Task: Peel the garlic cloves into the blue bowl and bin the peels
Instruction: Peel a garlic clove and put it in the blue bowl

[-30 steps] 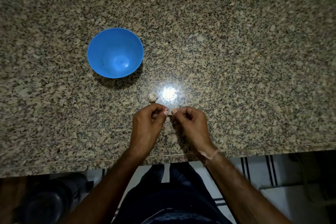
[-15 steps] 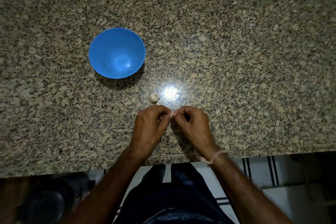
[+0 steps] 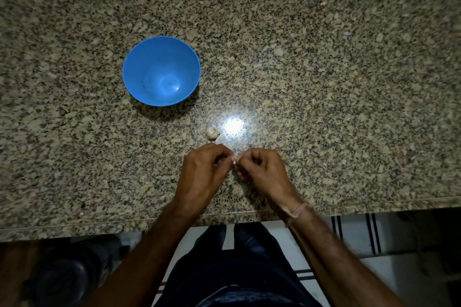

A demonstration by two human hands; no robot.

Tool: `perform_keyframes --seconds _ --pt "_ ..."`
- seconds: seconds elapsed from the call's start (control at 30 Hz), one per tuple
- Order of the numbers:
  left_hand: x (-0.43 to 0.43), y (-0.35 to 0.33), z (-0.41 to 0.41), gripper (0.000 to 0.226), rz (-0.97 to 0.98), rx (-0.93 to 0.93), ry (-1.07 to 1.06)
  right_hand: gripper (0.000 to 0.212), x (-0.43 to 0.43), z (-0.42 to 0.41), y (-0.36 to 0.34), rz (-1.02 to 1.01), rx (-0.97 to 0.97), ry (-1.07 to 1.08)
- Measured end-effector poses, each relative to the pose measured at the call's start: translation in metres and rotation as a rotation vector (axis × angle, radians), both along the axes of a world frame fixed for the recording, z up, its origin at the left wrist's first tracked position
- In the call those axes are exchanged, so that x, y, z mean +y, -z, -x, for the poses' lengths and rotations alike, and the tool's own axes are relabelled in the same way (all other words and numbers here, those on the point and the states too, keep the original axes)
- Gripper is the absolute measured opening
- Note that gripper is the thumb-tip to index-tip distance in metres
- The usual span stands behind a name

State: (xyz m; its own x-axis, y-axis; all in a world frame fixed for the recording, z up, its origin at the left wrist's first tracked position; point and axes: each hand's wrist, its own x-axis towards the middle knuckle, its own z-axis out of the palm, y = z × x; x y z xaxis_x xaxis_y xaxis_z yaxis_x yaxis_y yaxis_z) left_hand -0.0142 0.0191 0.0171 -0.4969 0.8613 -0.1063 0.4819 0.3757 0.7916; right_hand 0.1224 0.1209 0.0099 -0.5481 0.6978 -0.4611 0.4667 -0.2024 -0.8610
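The blue bowl (image 3: 161,71) stands on the granite counter, left of centre, and looks bare inside. One pale garlic clove (image 3: 211,133) lies on the counter just beyond my hands. My left hand (image 3: 203,174) and my right hand (image 3: 262,172) meet fingertip to fingertip near the counter's front edge. Between them they pinch a small garlic clove (image 3: 235,158) with thin pinkish skin, mostly hidden by my fingers.
The granite counter (image 3: 336,97) runs wide to the right, with a raised back ledge along the top. A bright light glare (image 3: 234,126) sits beside the loose clove. Below the front edge there is a dark round object (image 3: 64,274) on the floor at left.
Both hands stay together pinching the clove, with small finger shifts. The bowl and the loose clove have not moved on the counter.
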Motion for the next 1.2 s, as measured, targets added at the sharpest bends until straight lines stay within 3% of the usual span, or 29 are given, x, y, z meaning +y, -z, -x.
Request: perform_keyframes --seconds 0.07,0.13,0.2,0.27,0.43,0.5,0.6,0.63,0.77,0.97,1.2 --pt "0.000 0.000 0.000 0.008 0.035 -0.122 -0.057 0.017 -0.002 -0.001 0.003 -0.326 -0.111 -0.183" --pt "0.000 0.003 -0.001 0.010 0.060 -0.065 -0.019 0.020 -0.003 0.000 0.003 -0.456 -0.168 -0.267" --pt "0.000 0.004 -0.002 0.009 0.062 0.104 0.093 0.021 0.001 -0.002 0.006 -0.238 -0.107 -0.199" --pt "0.000 0.006 -0.001 0.009 0.057 0.133 0.159 0.021 0.005 -0.004 0.002 0.051 -0.030 -0.126" --pt "-0.001 0.011 0.000 0.019 0.107 -0.112 0.084 0.023 0.000 -0.002 0.006 -0.297 -0.076 -0.287" --pt "-0.001 0.010 0.001 0.019 0.079 -0.142 0.038 0.023 -0.001 -0.002 0.007 -0.147 -0.050 -0.205" --pt "0.000 0.006 -0.002 0.017 0.030 -0.183 -0.030 0.024 0.005 -0.002 0.004 0.297 0.062 -0.023" --pt "0.001 0.007 -0.003 0.016 0.044 -0.215 -0.076 0.022 0.005 -0.003 0.004 0.297 0.068 -0.020" --pt "0.003 0.014 -0.007 0.013 0.095 -0.526 -0.253 0.013 0.008 -0.005 0.009 -0.301 -0.023 -0.240" --pt "0.004 0.016 -0.011 0.014 0.010 -0.466 -0.333 0.012 0.007 -0.002 0.009 -0.151 0.054 -0.118" --pt "0.005 0.019 -0.015 0.013 0.006 -0.538 -0.376 0.013 0.010 -0.005 0.014 -0.502 -0.152 -0.174"
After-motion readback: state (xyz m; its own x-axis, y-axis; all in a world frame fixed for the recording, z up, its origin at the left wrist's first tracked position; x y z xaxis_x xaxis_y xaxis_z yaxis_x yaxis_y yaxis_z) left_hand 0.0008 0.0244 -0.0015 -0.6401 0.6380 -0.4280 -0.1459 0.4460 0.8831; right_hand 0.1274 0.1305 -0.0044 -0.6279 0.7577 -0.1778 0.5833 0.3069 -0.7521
